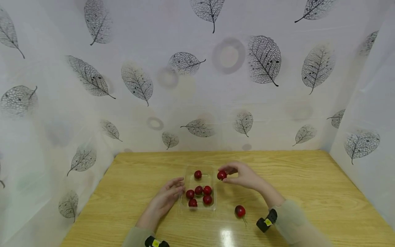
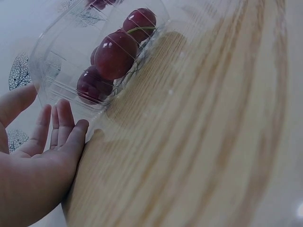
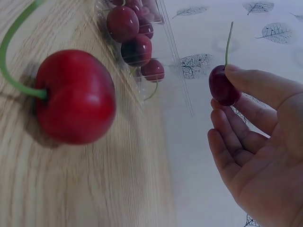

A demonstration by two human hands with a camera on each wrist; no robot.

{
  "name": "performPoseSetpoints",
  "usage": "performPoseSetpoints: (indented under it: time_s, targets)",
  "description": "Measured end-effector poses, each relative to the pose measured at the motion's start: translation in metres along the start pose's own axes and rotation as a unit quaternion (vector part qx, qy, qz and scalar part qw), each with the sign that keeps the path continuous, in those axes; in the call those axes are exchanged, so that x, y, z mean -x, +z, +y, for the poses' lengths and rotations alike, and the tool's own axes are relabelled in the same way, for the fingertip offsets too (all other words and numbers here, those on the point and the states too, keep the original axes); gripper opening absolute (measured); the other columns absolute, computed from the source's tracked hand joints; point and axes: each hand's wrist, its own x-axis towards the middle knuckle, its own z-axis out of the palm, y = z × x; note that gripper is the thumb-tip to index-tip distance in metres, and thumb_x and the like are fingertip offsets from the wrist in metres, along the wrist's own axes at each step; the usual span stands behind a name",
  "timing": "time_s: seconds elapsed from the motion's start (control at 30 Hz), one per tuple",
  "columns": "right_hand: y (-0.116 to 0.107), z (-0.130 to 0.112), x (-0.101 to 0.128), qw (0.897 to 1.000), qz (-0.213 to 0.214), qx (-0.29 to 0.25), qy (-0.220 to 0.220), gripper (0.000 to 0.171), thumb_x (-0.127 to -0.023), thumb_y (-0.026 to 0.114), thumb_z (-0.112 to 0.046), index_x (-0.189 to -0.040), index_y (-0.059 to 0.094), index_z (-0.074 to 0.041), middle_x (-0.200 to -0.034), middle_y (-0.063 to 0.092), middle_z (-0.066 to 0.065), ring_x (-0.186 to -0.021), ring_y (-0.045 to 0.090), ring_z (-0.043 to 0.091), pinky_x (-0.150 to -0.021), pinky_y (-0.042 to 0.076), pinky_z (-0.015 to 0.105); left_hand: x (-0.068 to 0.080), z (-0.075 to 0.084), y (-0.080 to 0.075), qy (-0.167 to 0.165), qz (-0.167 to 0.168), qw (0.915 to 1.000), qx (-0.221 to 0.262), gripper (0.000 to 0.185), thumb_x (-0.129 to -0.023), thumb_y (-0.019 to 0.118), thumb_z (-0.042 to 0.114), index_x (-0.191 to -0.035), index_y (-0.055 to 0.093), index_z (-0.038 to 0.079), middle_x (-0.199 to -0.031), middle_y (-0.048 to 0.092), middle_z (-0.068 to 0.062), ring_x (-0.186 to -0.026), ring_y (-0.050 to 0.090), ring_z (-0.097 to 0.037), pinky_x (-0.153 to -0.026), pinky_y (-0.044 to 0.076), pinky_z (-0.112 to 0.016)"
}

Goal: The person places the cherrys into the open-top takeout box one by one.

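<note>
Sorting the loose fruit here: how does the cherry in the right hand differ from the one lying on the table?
The held cherry is pinched in the right hand, off the wood beside the clear tray; the loose cherry lies on the table, untouched, nearer the person. Both are red with green stems.

No readable text, labels or numbers anywhere.

Tray point(image 1: 188, 205) sitting mid-desk point(image 1: 308, 192), five cherries point(image 1: 199, 190) lying in it. Left hand point(image 1: 165, 199) resting against tray's left side. Right hand point(image 1: 243, 176) holding one cherry point(image 1: 221, 175) just right of tray's far corner. Loose cherry point(image 1: 240, 211) lying on desk right of tray.
</note>
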Motion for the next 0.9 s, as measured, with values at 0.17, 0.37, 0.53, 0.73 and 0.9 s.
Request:
performPoseSetpoints:
  time_s: [0.17,0.37,0.53,0.73,0.9]
  targets:
    - [0.007,-0.004,-0.006,1.0,-0.007,0.002,-0.01,0.038,-0.092,0.081,-0.017,-0.126,0.073,-0.003,-0.115,0.077,0.009,-0.102,0.072,0.021,-0.096,0.061,0.038,0.0,0.0,0.0,-0.001,0.003,1.0,-0.001,0.05,-0.106,0.055,-0.001,-0.154,0.041,-0.003,-0.122,0.057,0.004,-0.113,0.062,-0.007,-0.103,0.051,-0.019]
    - [0.016,-0.01,-0.012,1.0,-0.011,0.003,-0.016,0.038,-0.091,0.082,-0.017,-0.126,0.073,-0.005,-0.117,0.077,0.008,-0.103,0.073,0.02,-0.096,0.061,0.036,0.0,0.0,0.0,-0.004,0.003,1.0,-0.005,0.053,-0.106,0.055,0.0,-0.156,0.038,-0.003,-0.124,0.056,0.003,-0.114,0.061,-0.007,-0.103,0.05,-0.019]
    - [0.022,-0.013,-0.016,0.999,-0.024,-0.018,-0.02,0.04,-0.091,0.082,-0.014,-0.128,0.071,-0.001,-0.118,0.077,0.011,-0.105,0.073,0.023,-0.098,0.061,0.038,-0.001,0.0,0.0,-0.003,0.0,1.0,-0.008,0.053,-0.106,0.054,0.0,-0.156,0.038,-0.003,-0.124,0.056,0.003,-0.115,0.061,-0.007,-0.104,0.05,-0.019]
    - [0.029,-0.017,-0.021,0.999,-0.029,-0.033,-0.02,0.042,-0.09,0.082,-0.011,-0.128,0.07,0.003,-0.119,0.077,0.013,-0.105,0.072,0.023,-0.1,0.06,0.045,-0.001,0.0,-0.001,0.002,-0.002,0.9999,-0.01,0.05,-0.106,0.053,-0.001,-0.154,0.04,-0.003,-0.123,0.057,0.004,-0.114,0.062,-0.007,-0.103,0.051,-0.019]
    - [0.034,-0.02,-0.024,0.999,-0.027,-0.031,-0.022,0.042,-0.089,0.082,-0.012,-0.127,0.071,0.002,-0.118,0.077,0.013,-0.105,0.073,0.023,-0.099,0.061,0.043,-0.001,-0.001,-0.001,0.003,-0.005,0.9999,-0.01,0.048,-0.106,0.052,-0.002,-0.153,0.042,-0.002,-0.122,0.058,0.005,-0.113,0.062,-0.006,-0.103,0.051,-0.019]
